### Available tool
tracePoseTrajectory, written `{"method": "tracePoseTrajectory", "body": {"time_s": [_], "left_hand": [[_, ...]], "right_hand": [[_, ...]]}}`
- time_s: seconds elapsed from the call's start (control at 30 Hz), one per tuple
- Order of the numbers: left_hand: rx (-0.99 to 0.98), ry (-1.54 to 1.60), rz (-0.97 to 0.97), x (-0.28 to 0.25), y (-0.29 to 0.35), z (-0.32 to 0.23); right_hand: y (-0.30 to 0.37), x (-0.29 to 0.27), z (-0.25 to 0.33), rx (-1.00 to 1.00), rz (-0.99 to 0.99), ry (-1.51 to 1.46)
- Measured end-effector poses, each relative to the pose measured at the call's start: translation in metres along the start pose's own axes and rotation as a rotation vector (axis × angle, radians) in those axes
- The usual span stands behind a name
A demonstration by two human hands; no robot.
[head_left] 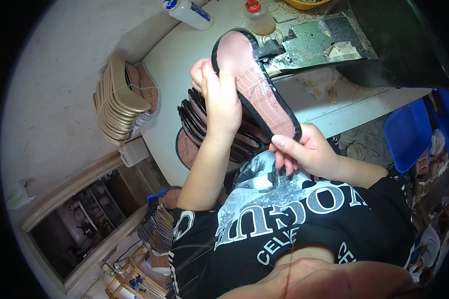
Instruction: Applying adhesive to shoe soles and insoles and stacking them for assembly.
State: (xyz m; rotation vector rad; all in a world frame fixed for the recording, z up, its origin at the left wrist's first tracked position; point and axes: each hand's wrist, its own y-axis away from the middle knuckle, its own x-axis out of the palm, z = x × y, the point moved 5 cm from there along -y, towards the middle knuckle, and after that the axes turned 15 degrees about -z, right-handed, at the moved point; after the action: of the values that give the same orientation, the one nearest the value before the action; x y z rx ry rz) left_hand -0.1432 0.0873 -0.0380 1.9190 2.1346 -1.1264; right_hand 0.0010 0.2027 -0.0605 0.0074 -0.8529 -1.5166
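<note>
Your bench (167, 67) spread before you; large pale lettering crossed your shirt (344, 239). Black-edged soles (192, 119) were stacked by your left forearm, perhaps for easy reach. Above the bench, your left hand (222, 99) gripped one pink sole (264, 94) near its top; apart from it, your right hand (309, 152) pinched its bottom, seemingly for steadiness. A bottle's blue label (200, 12) was unreadable.

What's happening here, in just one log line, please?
left hand: holds pink, black-edged sole near upper end | right hand: grips lower end | nearby: red-capped bottle, gold-edged bundle
</note>
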Motion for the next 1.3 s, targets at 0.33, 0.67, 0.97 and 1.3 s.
{"method": "tracePoseTrajectory", "body": {"time_s": [0.33,0.67,0.97,1.3], "left_hand": [[-0.134,0.005,-0.055,0.005,-0.012,-0.007],[-0.186,-0.107,-0.057,0.011,-0.04,0.004],[-0.477,0.716,-0.056,-0.009,-0.048,0.001],[-0.92,1.139,-0.126,-0.045,0.003,-0.014]], "right_hand": [[-0.013,-0.006,0.013,0.056,-0.009,-0.053],[-0.033,0.01,0.031,0.013,-0.043,-0.092],[-0.036,0.038,0.033,-0.11,-0.03,0.11],[-0.014,0.051,0.05,-0.482,0.248,0.177]]}}
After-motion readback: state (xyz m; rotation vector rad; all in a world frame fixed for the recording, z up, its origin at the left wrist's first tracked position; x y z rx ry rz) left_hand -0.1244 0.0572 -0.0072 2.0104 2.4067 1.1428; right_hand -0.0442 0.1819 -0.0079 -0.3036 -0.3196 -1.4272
